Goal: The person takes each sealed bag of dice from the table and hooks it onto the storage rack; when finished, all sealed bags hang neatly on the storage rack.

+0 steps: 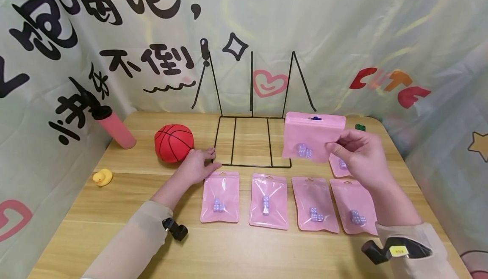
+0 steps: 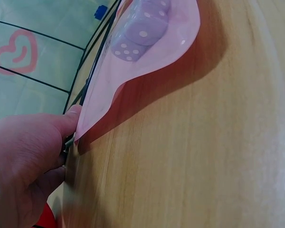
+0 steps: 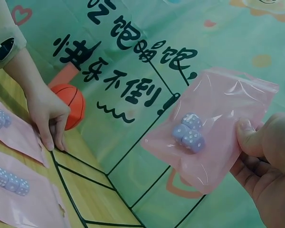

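My right hand (image 1: pixel 360 154) pinches a pink zip bag (image 3: pixel 204 128) by its side edge, thumb in front. The bag hangs upright above the table, with several lilac dice (image 3: pixel 189 133) inside. My left hand (image 1: pixel 195 165) grips the front left corner of a black wire rack (image 1: pixel 251 166), thumb and fingers at the wire. Close to that thumb lies another pink bag (image 2: pixel 154 61), flat on the table. More pink bags of dice (image 1: pixel 268 190) lie in a row before the rack, and one (image 1: pixel 337 169) is partly hidden behind my right hand.
A red toy basketball (image 1: pixel 174 143) sits just left of my left hand. Farther left are a pink bottle (image 1: pixel 118 131) with a black top and a yellow rubber duck (image 1: pixel 102 177). A small green object (image 1: pixel 360 127) lies at the back right. Printed cloth (image 1: pixel 324 25) hangs behind the table.
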`<action>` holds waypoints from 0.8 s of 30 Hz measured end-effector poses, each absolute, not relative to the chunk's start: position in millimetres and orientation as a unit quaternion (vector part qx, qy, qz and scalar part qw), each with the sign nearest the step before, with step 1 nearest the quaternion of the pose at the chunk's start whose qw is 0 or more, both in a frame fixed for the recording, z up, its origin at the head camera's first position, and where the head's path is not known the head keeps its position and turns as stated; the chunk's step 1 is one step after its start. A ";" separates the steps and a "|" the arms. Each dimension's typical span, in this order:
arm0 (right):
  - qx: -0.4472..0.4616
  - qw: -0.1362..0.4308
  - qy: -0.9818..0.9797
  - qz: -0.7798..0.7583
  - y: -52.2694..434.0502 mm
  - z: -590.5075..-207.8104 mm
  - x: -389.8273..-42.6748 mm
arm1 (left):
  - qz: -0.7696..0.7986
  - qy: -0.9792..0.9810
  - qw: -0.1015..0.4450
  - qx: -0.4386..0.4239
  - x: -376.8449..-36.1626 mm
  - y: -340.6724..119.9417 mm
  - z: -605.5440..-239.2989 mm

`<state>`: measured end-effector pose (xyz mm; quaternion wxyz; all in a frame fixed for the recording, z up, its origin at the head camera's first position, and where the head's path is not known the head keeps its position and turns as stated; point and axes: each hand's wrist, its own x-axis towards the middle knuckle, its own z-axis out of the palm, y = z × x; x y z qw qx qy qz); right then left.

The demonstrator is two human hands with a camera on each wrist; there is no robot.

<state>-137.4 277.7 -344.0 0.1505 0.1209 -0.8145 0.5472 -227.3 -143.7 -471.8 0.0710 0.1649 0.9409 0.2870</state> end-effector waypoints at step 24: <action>0.106 0.154 -0.803 0.566 280.7 -347.7 -163.0 | 0.286 0.941 0.078 0.162 -228.4 -144.8 -472.7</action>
